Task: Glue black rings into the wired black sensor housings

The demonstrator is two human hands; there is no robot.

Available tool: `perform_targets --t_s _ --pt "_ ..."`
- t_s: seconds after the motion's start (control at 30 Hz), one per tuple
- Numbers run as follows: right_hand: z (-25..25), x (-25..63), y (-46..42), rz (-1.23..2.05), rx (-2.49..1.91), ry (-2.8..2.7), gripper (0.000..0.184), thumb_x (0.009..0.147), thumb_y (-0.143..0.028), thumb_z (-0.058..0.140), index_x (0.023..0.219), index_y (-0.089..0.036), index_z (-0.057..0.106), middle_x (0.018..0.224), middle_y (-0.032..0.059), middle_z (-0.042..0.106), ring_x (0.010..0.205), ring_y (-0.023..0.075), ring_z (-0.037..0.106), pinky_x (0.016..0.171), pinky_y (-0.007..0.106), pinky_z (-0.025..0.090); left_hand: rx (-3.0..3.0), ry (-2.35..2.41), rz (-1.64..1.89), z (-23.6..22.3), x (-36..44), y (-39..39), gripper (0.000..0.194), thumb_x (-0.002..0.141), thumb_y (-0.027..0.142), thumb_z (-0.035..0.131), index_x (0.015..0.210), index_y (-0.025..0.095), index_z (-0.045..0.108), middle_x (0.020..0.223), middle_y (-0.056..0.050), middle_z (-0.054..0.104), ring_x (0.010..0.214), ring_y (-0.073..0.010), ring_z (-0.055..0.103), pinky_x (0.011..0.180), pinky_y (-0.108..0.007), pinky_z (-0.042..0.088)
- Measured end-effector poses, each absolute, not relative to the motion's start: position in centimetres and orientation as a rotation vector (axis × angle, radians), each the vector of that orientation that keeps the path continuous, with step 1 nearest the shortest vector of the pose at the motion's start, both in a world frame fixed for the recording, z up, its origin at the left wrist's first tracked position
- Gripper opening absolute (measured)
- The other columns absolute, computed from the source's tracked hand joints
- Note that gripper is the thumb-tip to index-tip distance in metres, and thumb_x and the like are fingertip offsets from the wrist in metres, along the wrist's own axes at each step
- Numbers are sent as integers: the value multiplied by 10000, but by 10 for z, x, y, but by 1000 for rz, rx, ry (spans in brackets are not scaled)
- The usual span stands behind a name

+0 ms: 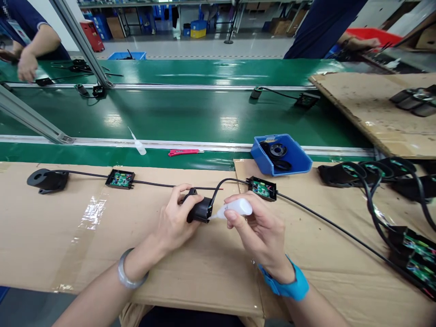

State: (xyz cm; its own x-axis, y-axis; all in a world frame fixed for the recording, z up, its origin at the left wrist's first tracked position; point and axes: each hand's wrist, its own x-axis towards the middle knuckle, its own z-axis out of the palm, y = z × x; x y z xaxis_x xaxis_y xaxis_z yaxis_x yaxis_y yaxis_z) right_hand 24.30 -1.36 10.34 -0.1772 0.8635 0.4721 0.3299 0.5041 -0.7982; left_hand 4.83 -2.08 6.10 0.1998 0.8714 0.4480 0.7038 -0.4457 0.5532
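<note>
My left hand (177, 218) is closed around a small black plastic housing (199, 210) resting on the cardboard-covered bench (85, 236). My right hand (259, 229) grips a small white squeeze bottle (236, 208), its nozzle touching the housing's right end. A black cable (225, 181) arches out of the housing to an open black box with a green circuit board (262, 188). A silver bangle sits on my left wrist, a blue strap on my right.
Another black part (47, 180) with cable and circuit board (120, 178) lies at left. A blue bin (281, 154) holds black rings. Several wired assemblies (391, 181) pile at right. A second white bottle (139, 145) and red tool (183, 152) lie by the green conveyor (190, 113). Other people stand beyond.
</note>
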Motion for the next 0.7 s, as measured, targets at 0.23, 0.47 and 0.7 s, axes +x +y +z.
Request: perform_targets --t_s 0.23,0.47,0.7 --pt "96 242 -15 826 -914 -1280 104 923 -271 647 1011 -219 667 861 9 629 536 103 613 469 240 528 1694 1328 1078 70 56 -18 465 654 145 799 1081 207 627 1091 -78 608 1110 -269 590 958 -401 502" --pt "88 240 -19 541 -889 -1553 151 908 -234 653 1057 -211 641 850 35 666 706 175 639 596 314 526 1010 1021 901 75 65 -21 528 545 213 907 935 170 555 860 18 609 805 -137 578 713 -231 464" --pt "96 233 -18 322 -817 -1808 173 912 -206 622 1083 -199 599 869 64 674 744 187 634 597 307 545 1032 1012 924 74 67 -23 522 531 174 915 907 158 553 807 37 595 738 -108 530 662 -213 420"
